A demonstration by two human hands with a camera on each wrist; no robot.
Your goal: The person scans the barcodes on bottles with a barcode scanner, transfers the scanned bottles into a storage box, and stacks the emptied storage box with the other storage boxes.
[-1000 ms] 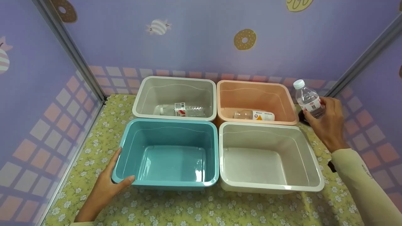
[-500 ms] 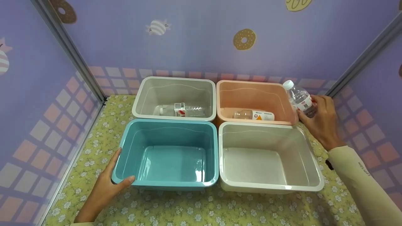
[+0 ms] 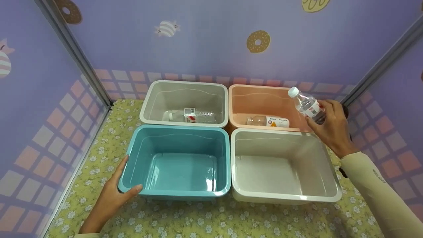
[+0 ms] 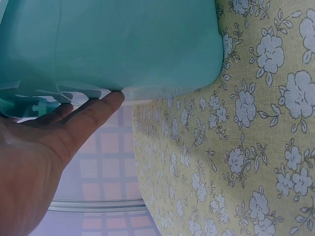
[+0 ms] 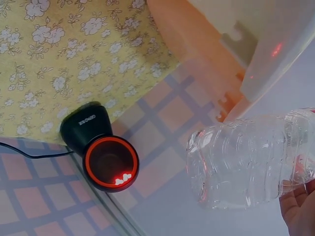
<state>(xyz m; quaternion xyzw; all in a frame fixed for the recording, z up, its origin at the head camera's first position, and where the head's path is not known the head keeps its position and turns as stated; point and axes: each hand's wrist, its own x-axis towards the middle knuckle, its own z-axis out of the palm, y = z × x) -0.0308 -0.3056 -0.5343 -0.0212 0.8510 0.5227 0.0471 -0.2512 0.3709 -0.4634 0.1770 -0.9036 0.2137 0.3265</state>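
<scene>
My right hand (image 3: 333, 129) grips a clear plastic bottle (image 3: 307, 105) with a white cap and a white-and-red label. The bottle is tilted, cap toward the upper left, over the right side of the orange bin (image 3: 264, 99). In the right wrist view its ribbed lower part (image 5: 241, 167) shows close up, with my fingertips at the label. My left hand (image 3: 107, 198) rests at the near left corner of the blue bin (image 3: 180, 193), thumb at the rim. In the left wrist view, straight fingers (image 4: 93, 118) lie along the bin's outer wall.
A labelled bottle (image 3: 277, 122) lies in the orange bin. Another clear bottle (image 3: 198, 116) lies in the grey bin (image 3: 188, 96). An off-white bin (image 3: 267, 175) stands front right. A black scanner (image 5: 110, 162) with a glowing red ring stands by the wall, its cable trailing. Patterned walls enclose the table.
My right hand has moved left with the bottle, from beside the orange bin to over its right side. The scanner now shows behind that hand. My left hand has stayed in place.
</scene>
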